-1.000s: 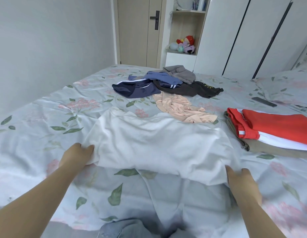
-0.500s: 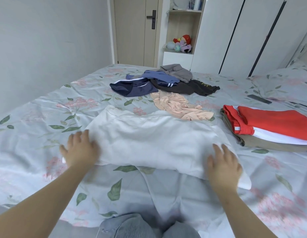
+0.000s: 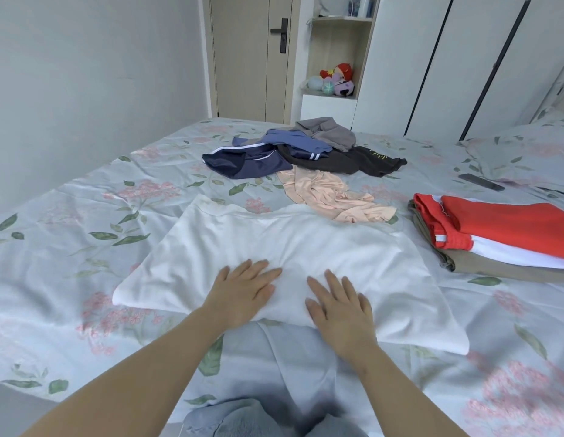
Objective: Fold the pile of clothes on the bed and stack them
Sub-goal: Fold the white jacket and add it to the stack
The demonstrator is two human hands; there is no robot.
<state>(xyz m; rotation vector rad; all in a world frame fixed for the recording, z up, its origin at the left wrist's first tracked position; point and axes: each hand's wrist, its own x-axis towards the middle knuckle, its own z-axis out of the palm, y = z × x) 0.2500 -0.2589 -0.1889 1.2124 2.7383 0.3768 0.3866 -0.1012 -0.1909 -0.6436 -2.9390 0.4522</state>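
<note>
A white garment (image 3: 290,247) lies spread flat on the floral bed sheet (image 3: 69,247) in front of me. My left hand (image 3: 243,291) and my right hand (image 3: 337,305) press side by side on its near middle edge, fingers straight. Behind it lies a peach garment (image 3: 328,193). Further back is a loose pile: navy shorts (image 3: 246,162), a blue piece (image 3: 296,143), a grey piece (image 3: 331,130) and a black garment (image 3: 347,162). At the right, a folded red and white garment (image 3: 511,228) rests on a folded khaki one (image 3: 507,269).
A dark remote (image 3: 481,182) lies by the pillow (image 3: 526,152) at the far right. Beyond the bed stand a door (image 3: 252,58), a shelf with plush toys (image 3: 336,80) and white wardrobes (image 3: 463,58). A grey wall (image 3: 85,74) runs along the left.
My hands let go of the white garment's near corners, flattened out, and slid inward along its edge until they met at the middle. The garment now lies flat.
</note>
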